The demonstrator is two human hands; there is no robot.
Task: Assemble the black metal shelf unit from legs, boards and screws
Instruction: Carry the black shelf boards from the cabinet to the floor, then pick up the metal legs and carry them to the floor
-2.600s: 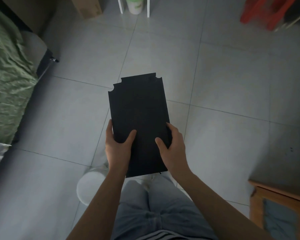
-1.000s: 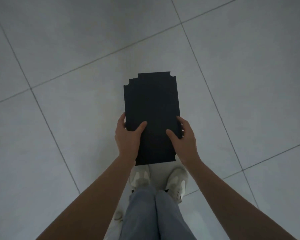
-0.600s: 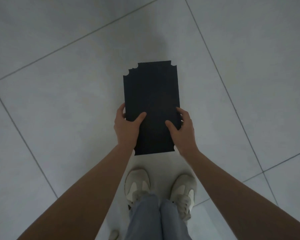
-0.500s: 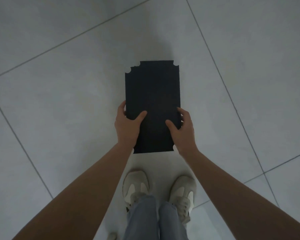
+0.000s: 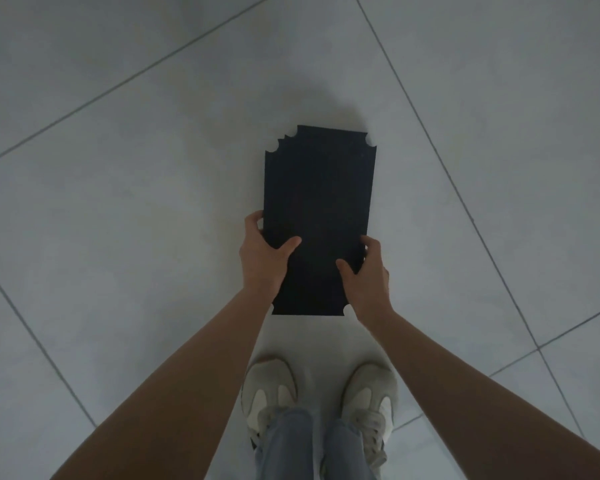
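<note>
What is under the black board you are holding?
Around the black board only grey tiled floor shows. More boards seem stacked beneath it, with stepped corners at its far left. Floor directly below is hidden.

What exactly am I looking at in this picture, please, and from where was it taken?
There is no machine here: a person wears a camera on the head, so you look down along both bare forearms. The left hand and right hand grip the near part of a stack of black boards, notched at the corners, one hand on each long side with its thumb on top. Several boards seem stacked, judging by the stepped far-left corner. Below are a pale tiled floor, the person's light sneakers and blue jeans. Whether the boards touch the floor is unclear.
</note>
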